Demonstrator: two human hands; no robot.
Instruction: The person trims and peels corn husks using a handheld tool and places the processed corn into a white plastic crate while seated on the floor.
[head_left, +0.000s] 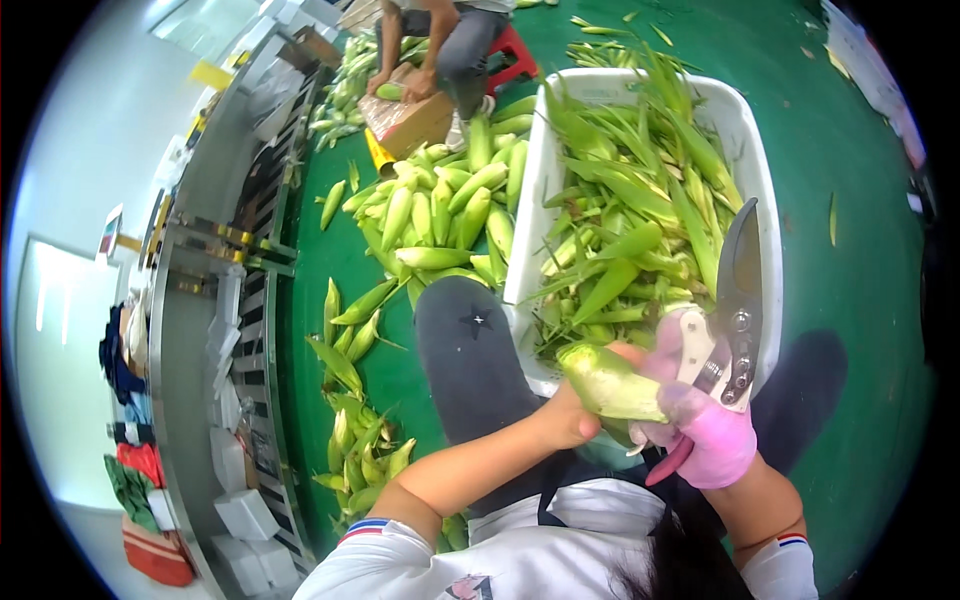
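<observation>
A green ear of corn in its husk (pixel 608 382) lies across my lap above the basket's near edge, its thicker end to the left. My bare left hand (pixel 572 412) is closed around it from below and behind; part of the fingers is hidden by the ear. My right hand (pixel 722 440), in a pink glove with greyish fingertips, grips a pair of pruning shears (pixel 740 290). Their broad metal blade points up and away, over the basket's right side. The gloved thumb rests against the ear's right end.
A white plastic basket (pixel 765 200) full of green husks stands between my knees. Left of it is a heap of corn ears (pixel 430 210), with more ears (pixel 360 455) beside my left leg. A metal rack (pixel 200 330) runs along the left. Ahead, another person (pixel 450 50) sits by a cardboard box (pixel 415 125).
</observation>
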